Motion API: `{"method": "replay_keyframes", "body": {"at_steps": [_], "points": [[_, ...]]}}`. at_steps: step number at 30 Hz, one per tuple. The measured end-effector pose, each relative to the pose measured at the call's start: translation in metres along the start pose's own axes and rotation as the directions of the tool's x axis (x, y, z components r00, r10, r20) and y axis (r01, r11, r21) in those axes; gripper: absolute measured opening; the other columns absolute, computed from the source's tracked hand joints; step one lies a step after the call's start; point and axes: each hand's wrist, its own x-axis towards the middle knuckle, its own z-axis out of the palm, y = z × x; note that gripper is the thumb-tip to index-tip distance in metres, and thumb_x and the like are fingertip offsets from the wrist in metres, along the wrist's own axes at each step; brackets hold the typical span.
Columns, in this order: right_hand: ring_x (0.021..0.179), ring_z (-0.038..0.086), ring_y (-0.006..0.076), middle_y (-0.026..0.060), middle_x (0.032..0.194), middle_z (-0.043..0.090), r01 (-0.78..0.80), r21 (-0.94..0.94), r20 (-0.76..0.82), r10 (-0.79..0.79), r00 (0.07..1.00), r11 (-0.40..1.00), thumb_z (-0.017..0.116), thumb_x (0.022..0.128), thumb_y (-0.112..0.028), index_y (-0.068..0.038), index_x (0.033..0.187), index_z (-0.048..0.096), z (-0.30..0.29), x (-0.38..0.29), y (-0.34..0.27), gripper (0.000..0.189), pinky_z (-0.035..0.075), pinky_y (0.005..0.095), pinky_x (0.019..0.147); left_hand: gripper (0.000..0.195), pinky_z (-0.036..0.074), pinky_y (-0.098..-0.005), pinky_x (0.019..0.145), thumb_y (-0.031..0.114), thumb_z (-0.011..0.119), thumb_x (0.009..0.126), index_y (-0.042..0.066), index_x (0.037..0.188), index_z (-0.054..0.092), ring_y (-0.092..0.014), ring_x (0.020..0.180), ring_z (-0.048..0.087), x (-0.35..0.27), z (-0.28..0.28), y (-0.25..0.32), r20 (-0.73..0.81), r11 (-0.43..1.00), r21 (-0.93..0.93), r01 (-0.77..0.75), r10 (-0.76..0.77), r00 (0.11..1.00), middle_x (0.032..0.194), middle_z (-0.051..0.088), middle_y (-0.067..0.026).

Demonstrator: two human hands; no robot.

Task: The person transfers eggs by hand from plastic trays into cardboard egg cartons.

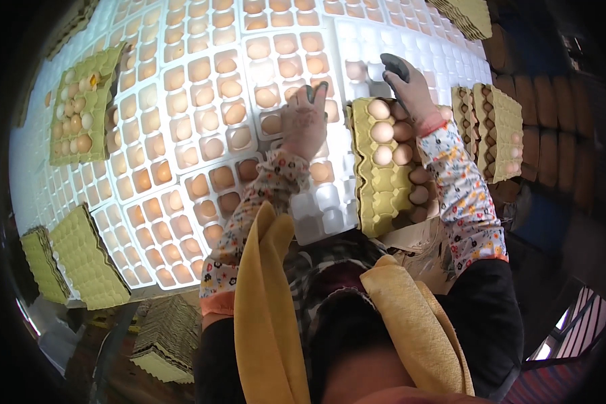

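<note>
My left hand (305, 118) is over a white plastic egg tray (250, 86) with brown eggs in its cells. Its dark-tipped fingers reach beside an egg (293, 93), and the palm side is hidden. To the right, my right hand (415, 93) hovers above white trays with bare cells (449, 63). Its dark-covered fingers are apart, with nothing visible between them. Below that hand stands a yellow-green pulp egg carton (384, 197), partly filled with eggs (382, 132); the right forearm hides part of it.
More pulp cartons with eggs (500, 134) stand at the right edge. Another egg-filled carton (73, 118) rests at left, with broken egg on it. Pulp trays (88, 257) lean at the lower left, and a stack of them (166, 338) sits below the table. A yellow cloth (267, 303) hangs in front of me.
</note>
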Motion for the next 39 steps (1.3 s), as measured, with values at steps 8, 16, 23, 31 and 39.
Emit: {"method": "replay_keyframes", "body": {"at_steps": [8, 16, 23, 31, 39], "points": [[0.109, 0.056, 0.0327, 0.0146, 0.118, 0.054, 0.27, -0.657, 0.349, -0.034, 0.937, 0.704, 0.073, 0.075, -0.023, -0.013, 0.131, 0.053, -0.044, -0.15, -0.025, 0.061, 0.046, 0.0445, 0.097, 0.044, 0.052, -0.0445, 0.076, 0.022, 0.067, 0.083, 0.008, 0.122, 0.054, -0.039, 0.09, 0.06, 0.015, -0.026, 0.057, 0.038, 0.975, -0.143, -0.172, 0.179, 0.983, 0.103, 0.057, -0.0178], [0.082, 0.061, 0.0147, 0.0027, 0.103, 0.062, -0.271, 0.731, 0.238, 0.138, 0.962, 0.626, 0.069, 0.088, -0.022, -0.001, 0.116, 0.057, -0.104, -0.132, 0.023, 0.037, 0.052, 0.0258, 0.066, 0.041, 0.053, -0.0429, 0.081, 0.021, 0.073, 0.078, 0.01, 0.115, 0.059, -0.031, 0.099, 0.061, -0.033, -0.032, 0.14, 0.225, 0.962, -0.242, -0.127, 0.183, 0.957, 0.109, 0.057, -0.0126], [0.09, 0.067, 0.0237, 0.0157, 0.094, 0.068, 0.514, -0.784, 0.365, -0.411, 0.835, 0.347, 0.066, 0.082, -0.024, 0.002, 0.096, 0.067, -0.056, -0.107, 0.033, 0.029, 0.053, 0.0338, 0.074, 0.04, 0.053, -0.0382, 0.082, 0.029, 0.068, 0.087, 0.008, 0.119, 0.058, -0.03, 0.094, 0.065, 0.007, -0.038, 0.153, 0.424, 0.969, -0.103, 0.226, -0.162, 0.891, 0.105, 0.062, -0.0178], [0.076, 0.058, 0.0095, 0.0031, 0.093, 0.061, -0.374, 0.543, 0.535, 0.034, 0.844, 0.752, 0.069, 0.086, -0.026, -0.006, 0.119, 0.06, -0.14, -0.075, 0.02, 0.039, 0.048, 0.0238, 0.065, 0.036, 0.053, -0.0267, 0.062, 0.005, 0.067, 0.086, 0.006, 0.121, 0.057, -0.015, 0.071, 0.063, -0.001, -0.046, 0.141, 0.399, 0.005, -0.898, 0.44, -0.412, 0.819, 0.093, 0.065, -0.0101], [0.106, 0.058, 0.0352, 0.0175, 0.132, 0.047, 0.527, -0.72, 0.553, -0.085, 0.829, 0.452, 0.075, 0.073, -0.031, -0.007, 0.11, 0.063, -0.083, -0.024, 0.009, 0.046, 0.049, 0.043, 0.092, 0.053, 0.051, -0.0422, 0.087, 0.034, 0.074, 0.079, 0.016, 0.126, 0.059, -0.029, 0.105, 0.061, 0.078, -0.038, 0.15, 0.502, 0.905, 0.389, -0.171, -0.053, 0.863, 0.111, 0.061, -0.016]]}}
